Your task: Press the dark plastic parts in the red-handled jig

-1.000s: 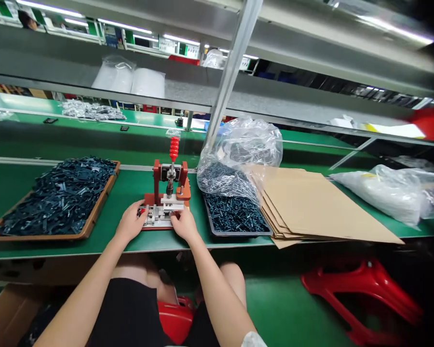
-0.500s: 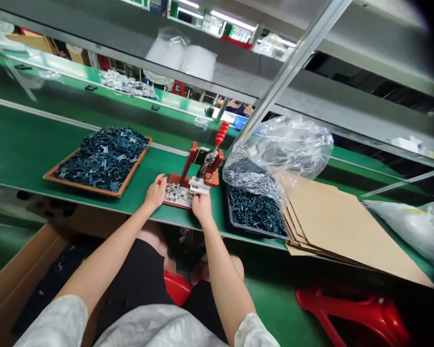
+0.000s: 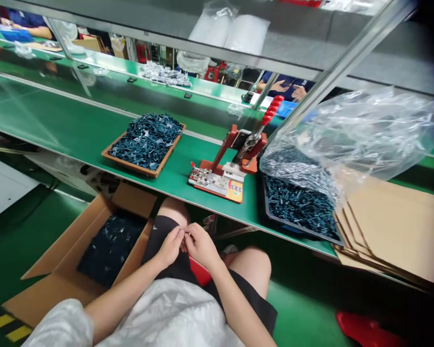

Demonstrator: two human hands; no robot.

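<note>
My left hand [image 3: 171,246] and my right hand [image 3: 201,246] meet above my lap, fingertips pinched together. Anything between the fingers is hidden or too small to make out. Beyond them on the green bench stands a toggle-clamp press fixture [image 3: 217,182] with a red handle [image 3: 272,111]; neither hand touches it. To its left, a brown tray [image 3: 158,172] is heaped with small dark blue-green parts [image 3: 148,137]. On its right, a black tray [image 3: 300,228] holds more dark parts [image 3: 292,197], partly covered by a clear plastic bag [image 3: 369,135].
An open cardboard box [image 3: 72,246] with dark parts in it stands on the floor at left. Flat cardboard sheets [image 3: 398,217] lie at the bench's right end. A metal post [image 3: 342,62] rises behind the press. Across the bench are another person's hands [image 3: 282,86].
Both hands have left the press fixture and come back toward my body, joining over my lap. The view has shifted left, showing more of the floor box.
</note>
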